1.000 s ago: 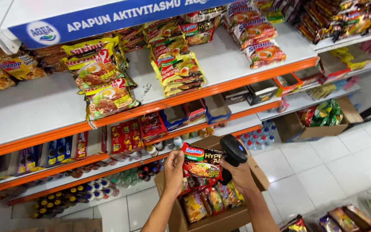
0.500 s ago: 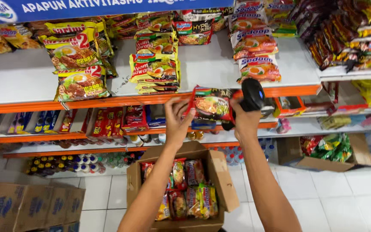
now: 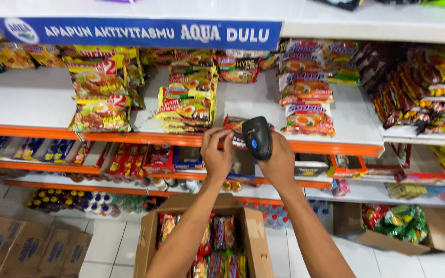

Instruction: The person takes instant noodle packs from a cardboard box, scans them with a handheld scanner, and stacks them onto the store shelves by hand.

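Left hand (image 3: 216, 154): raised to the front edge of the white shelf (image 3: 27, 103), fingers curled shut around the near end of a red and orange noodle packet (image 3: 234, 125). The packet lies flat at the shelf's orange lip, just left of the scanner and mostly hidden behind both hands.

Right hand (image 3: 279, 162): closed around a black handheld scanner (image 3: 257, 138) with a small blue button, its head up and touching the packet's right side.

Shelf stock, left to right: a leaning stack of yellow and green noodle packets (image 3: 101, 87) bearing a red numeral; a shorter yellow, red and green stack (image 3: 189, 98) just left of the hands; a row of pale packets with bowl pictures (image 3: 305, 95) just right of the scanner; dark red and brown packets (image 3: 423, 98) heaped at far right.

Sign: a long blue strip with white lettering (image 3: 135, 33) runs along the edge of the upper shelf.

Below: an open cardboard box (image 3: 253, 226) of mixed packets sits on the white tile floor under the forearms; a second open carton with green packs (image 3: 395, 224) at right; closed printed cartons (image 3: 27, 247) at lower left; small dark bottles with coloured caps (image 3: 73, 201) on the lowest shelf
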